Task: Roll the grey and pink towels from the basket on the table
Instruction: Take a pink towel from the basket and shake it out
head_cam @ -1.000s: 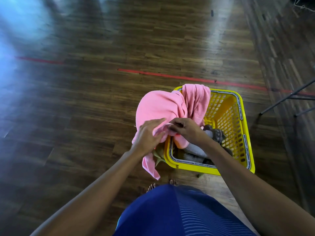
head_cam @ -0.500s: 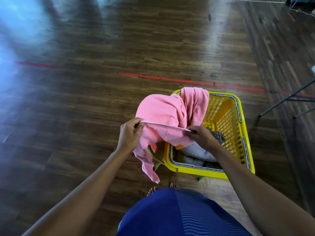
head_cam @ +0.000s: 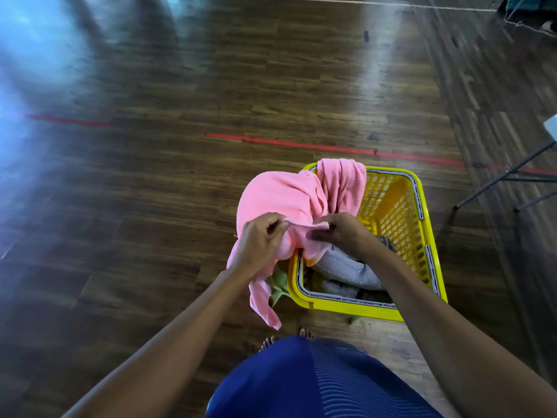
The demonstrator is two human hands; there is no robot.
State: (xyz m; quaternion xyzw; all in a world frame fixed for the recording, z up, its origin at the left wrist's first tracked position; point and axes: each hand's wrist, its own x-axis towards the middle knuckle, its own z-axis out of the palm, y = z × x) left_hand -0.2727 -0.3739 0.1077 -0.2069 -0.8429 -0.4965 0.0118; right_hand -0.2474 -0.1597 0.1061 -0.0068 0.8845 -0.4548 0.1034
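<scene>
A pink towel (head_cam: 280, 197) hangs bunched over the near-left corner of a yellow plastic basket (head_cam: 401, 206) that stands on the wooden floor. My left hand (head_cam: 259, 239) and my right hand (head_cam: 343, 233) both pinch the towel's near edge, close together above the basket's left rim. One end of the towel drapes over the basket's far rim, and another end dangles below my left wrist. A grey towel (head_cam: 346, 270) lies in the basket under my right wrist. No table is in view.
Green cloth (head_cam: 278, 283) pokes out beside the basket's left wall. Dark metal legs (head_cam: 509, 176) of some furniture stand at the right. A red tape line (head_cam: 289, 142) crosses the floor beyond the basket. My bare toes (head_cam: 286, 337) show just below the basket.
My hands, spread apart along the towel's edge half a second ago, have come back together, and the stretched edge has gone slack and bunched.
</scene>
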